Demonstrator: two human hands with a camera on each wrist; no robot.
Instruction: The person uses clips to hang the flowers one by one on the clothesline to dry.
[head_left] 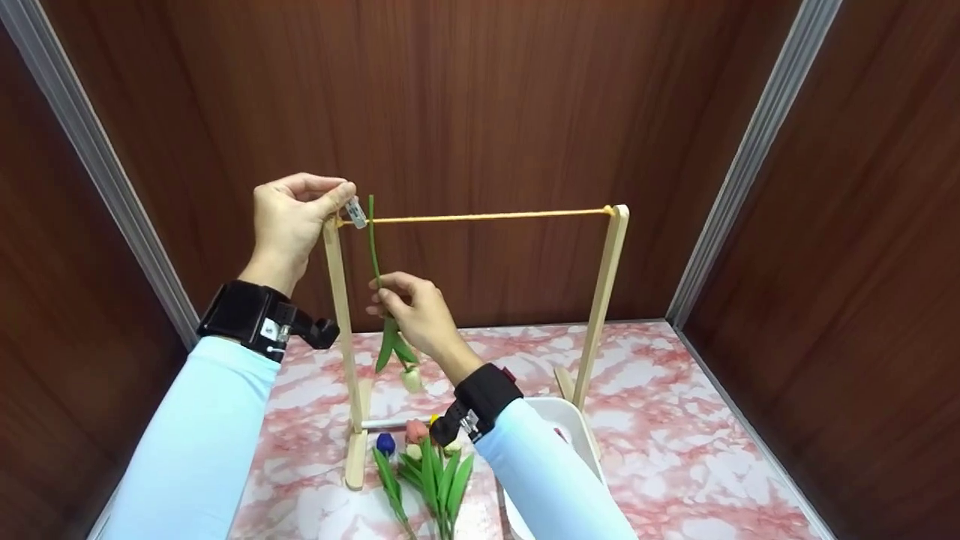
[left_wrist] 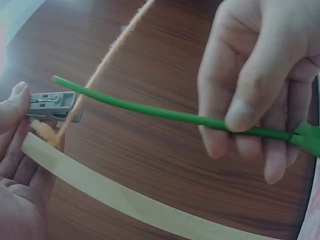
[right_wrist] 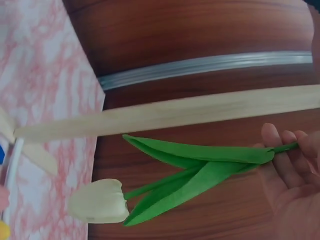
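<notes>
Head view: left of the frame's centre, the left hand (head_left: 287, 225) pinches a grey clothespin (head_left: 355, 213) between thumb and fingers, up at the top of the left wooden post (head_left: 341, 315). Lower and nearer the middle, the right hand (head_left: 421, 315) grips a white tulip (head_left: 387, 346) by its stem, thumb on one side and fingers on the other. The two hands are apart, with the bare upper stem rising between them. Its cut end stands just beside the clothespin, to the right of the left hand; the leaves and pale bloom hang upside down below the right hand. An orange cord (head_left: 487, 217) runs from the left post to the right post (head_left: 601, 307), and the stem crosses it near its left end. Left wrist view shows the clothespin's tip at the cord, though whether it bites the cord I cannot tell. Right wrist view puts the bloom at lower left, away from the fingers. At the bottom of the head view lie a blue tulip (head_left: 385, 443) and a bunch of tulips (head_left: 439, 480), next to a white tub (head_left: 553, 406) partly hidden by the right sleeve (head_left: 551, 472).
</notes>
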